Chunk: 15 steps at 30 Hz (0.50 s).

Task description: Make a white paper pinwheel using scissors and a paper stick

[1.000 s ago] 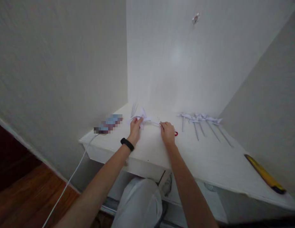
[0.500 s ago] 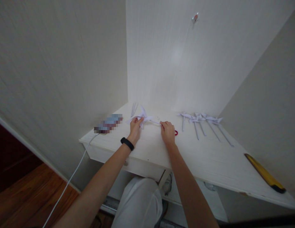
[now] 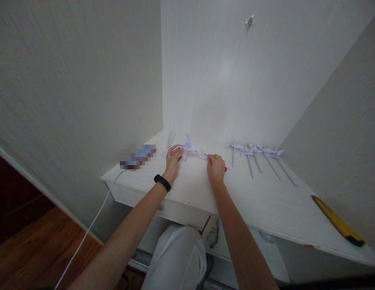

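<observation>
Between the left hand (image 3: 173, 160) and the right hand (image 3: 216, 168), the near side of the desk (image 3: 191, 183) is offering open room, with a paper pinwheel (image 3: 189, 148) barring the far end. Rightward, a row of stemmed pinwheels (image 3: 250, 151) is blocking the back, and a yellow-and-black tool (image 3: 336, 219) is lying in the way.

White paper pinwheel (image 3: 187, 146), blades splayed; slim shaft (image 3: 202, 154) at right.

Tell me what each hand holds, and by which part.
Left hand: the white paper pinwheel, by its blades near the centre. Right hand: apparently its thin stick, away from the blades; exact grip hidden.
</observation>
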Motion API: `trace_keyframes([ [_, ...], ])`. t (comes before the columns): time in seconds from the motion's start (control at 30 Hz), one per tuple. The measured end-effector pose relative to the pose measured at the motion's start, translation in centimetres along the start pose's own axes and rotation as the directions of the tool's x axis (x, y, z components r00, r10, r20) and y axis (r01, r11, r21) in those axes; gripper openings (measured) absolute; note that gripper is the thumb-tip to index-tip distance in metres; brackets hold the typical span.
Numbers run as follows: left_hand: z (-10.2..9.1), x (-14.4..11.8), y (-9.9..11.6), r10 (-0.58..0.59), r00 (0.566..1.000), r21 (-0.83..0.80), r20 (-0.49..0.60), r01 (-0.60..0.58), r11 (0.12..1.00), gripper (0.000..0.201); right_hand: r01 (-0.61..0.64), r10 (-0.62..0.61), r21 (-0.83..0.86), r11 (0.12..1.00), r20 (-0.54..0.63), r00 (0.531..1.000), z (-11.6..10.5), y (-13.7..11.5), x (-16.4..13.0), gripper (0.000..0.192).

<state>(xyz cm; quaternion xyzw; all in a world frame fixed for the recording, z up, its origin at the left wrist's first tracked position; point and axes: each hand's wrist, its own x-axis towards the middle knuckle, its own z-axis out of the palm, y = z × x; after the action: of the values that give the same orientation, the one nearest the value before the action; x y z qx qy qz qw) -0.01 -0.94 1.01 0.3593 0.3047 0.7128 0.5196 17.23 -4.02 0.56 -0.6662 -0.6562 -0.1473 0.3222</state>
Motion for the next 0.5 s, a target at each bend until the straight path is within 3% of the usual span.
trace_keyframes([
  [0.17, -0.27, 0.17, 0.06, 0.031, 0.996, 0.009, -0.079, -0.031, 0.999, 0.04, -0.019, 0.019, -0.01, 1.0, 0.026, 0.999, 0.06, 0.05, 0.05, 0.029],
  [0.3, -0.43, 0.51, 0.0, 0.116, 0.985, 0.106, -0.131, -0.102, 0.989, 0.032, -0.024, 0.026, -0.025, 0.999, 0.043, 0.999, 0.14, 0.08, 0.05, 0.029],
  [0.4, -0.55, 0.81, -0.22, 0.187, 0.977, 0.165, -0.106, -0.168, 0.972, 0.028, -0.026, 0.028, -0.027, 0.999, 0.059, 0.998, 0.14, 0.07, 0.03, 0.028],
  [0.5, -0.67, 0.98, -0.48, 0.185, 0.981, 0.177, -0.064, -0.171, 0.969, 0.025, -0.016, 0.017, -0.02, 1.0, 0.055, 0.998, 0.11, 0.07, 0.0, 0.028],
])
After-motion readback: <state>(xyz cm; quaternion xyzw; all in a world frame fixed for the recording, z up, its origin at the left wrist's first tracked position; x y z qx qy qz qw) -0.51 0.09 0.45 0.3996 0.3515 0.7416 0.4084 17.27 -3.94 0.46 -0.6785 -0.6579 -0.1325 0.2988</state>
